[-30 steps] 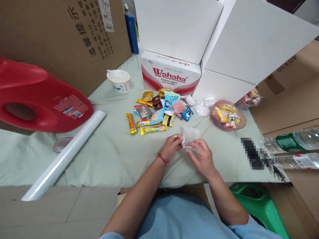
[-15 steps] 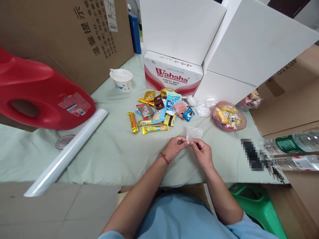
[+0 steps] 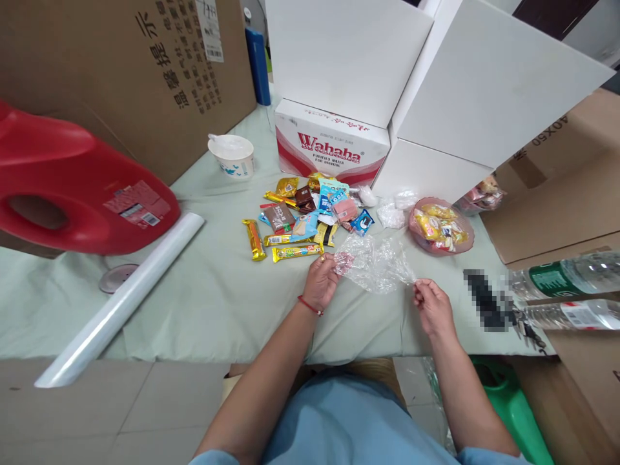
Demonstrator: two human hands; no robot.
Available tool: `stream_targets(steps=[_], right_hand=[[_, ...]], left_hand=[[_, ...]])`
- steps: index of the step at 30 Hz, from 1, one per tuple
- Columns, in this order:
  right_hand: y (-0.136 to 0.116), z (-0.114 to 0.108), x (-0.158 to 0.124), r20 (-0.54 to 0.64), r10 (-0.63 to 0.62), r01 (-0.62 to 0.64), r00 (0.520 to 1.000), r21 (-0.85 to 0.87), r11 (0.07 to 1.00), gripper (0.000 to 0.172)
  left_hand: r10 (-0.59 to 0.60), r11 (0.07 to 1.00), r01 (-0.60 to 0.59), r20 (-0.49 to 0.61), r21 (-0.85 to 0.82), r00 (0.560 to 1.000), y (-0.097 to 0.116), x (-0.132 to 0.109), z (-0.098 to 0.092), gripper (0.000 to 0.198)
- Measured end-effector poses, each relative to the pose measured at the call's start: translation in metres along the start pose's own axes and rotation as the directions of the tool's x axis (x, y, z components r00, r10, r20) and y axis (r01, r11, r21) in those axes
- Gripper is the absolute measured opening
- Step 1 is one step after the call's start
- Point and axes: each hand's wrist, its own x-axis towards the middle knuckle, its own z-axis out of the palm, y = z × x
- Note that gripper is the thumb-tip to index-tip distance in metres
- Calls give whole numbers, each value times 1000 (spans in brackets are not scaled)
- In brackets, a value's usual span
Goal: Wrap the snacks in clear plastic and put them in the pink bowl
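My left hand [image 3: 320, 281] and my right hand [image 3: 432, 305] each pinch one end of a clear plastic bag [image 3: 375, 263], which is stretched out between them just above the pale green tablecloth [image 3: 208, 297]. A red cord sits on my left wrist. Right behind the bag lies a heap of wrapped snacks and candy bars [image 3: 305, 219]. To the right of the bag stands a pink bowl of wrapped candy [image 3: 441, 225].
A red jug [image 3: 72, 187] and a white roll [image 3: 126, 297] lie at the left. A paper cup [image 3: 231, 155], a Wahaha box [image 3: 332, 145] and white cartons [image 3: 465, 90] stand behind. Water bottles [image 3: 566, 294] lie at the right, a green stool [image 3: 508, 400] below.
My hands were close together on the crumpled bag. They have moved apart, the right one going right, and the bag is now pulled wide open between them.
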Motion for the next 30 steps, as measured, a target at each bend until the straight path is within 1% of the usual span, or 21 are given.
stream_targets(steps=[2, 3, 5, 7, 8, 10, 12, 13, 14, 16, 17, 18, 20, 22, 24, 26, 28, 30], right_hand=[[3, -16, 6, 93, 24, -8, 995, -171, 985, 39], [3, -21, 11, 116, 16, 11, 993, -229, 973, 43], [0, -23, 20, 109, -47, 75, 993, -261, 962, 51], [-5, -13, 31, 119, -140, 167, 983, -261, 951, 55], [-8, -4, 35, 157, -187, 224, 970, -272, 936, 57], [-12, 18, 43, 279, -263, 348, 924, -323, 880, 62], [-12, 38, 47, 391, -289, 439, 874, -379, 815, 65], [-11, 45, 48, 417, -286, 457, 863, -404, 792, 62], [-9, 49, 49, 419, -278, 457, 864, -424, 782, 55], [-7, 47, 50, 371, -251, 401, 894, -417, 816, 38], [-6, 41, 50, 331, -233, 356, 914, -385, 852, 34], [-6, 33, 50, 294, -206, 303, 933, -337, 891, 33], [-7, 12, 46, 243, -116, 172, 963, -227, 959, 39], [-9, -9, 38, 227, -9, 45, 974, -157, 987, 45], [-11, -27, 26, 265, 84, -41, 960, -164, 986, 48], [-12, -39, 14, 353, 136, -60, 926, -218, 974, 46], [-13, -45, 5, 440, 164, -62, 883, -238, 969, 44], [-12, -48, 0, 472, 176, -86, 864, -205, 975, 43]], left_hand=[[3, 1000, -3, 4, -13, 1000, 2, -1, 0, 30], [-3, 1000, 3, 18, -20, 1000, 3, -2, 0, 29], [-30, 999, 32, 65, -39, 997, 5, -5, 1, 27], [-68, 996, 75, 119, -57, 991, 6, -8, 2, 23], [-83, 994, 93, 141, -63, 986, 6, -9, 3, 22], [-101, 991, 113, 166, -67, 981, 7, -11, 4, 21], [-103, 991, 117, 174, -69, 979, 7, -12, 5, 20], [-100, 991, 114, 172, -72, 980, 7, -12, 4, 20], [-93, 991, 107, 164, -75, 982, 8, -12, 4, 20], [-60, 995, 69, 109, -78, 992, 8, -9, 1, 21], [-38, 996, 43, 67, -78, 997, 8, -7, 0, 22], [-17, 997, 18, 20, -76, 1000, 8, -5, -2, 23], [12, 998, -15, -52, -65, 999, 7, 1, -4, 27], [13, 999, -17, -73, -50, 997, 4, 5, -5, 31], [3, 1000, -5, -74, -20, 997, -1, 7, -4, 35], [-2, 1000, 4, -75, 22, 997, -5, 7, -2, 38], [8, 998, -2, -85, 69, 996, -8, 6, -1, 41], [31, 991, -18, -94, 129, 995, -10, 5, -3, 44]])
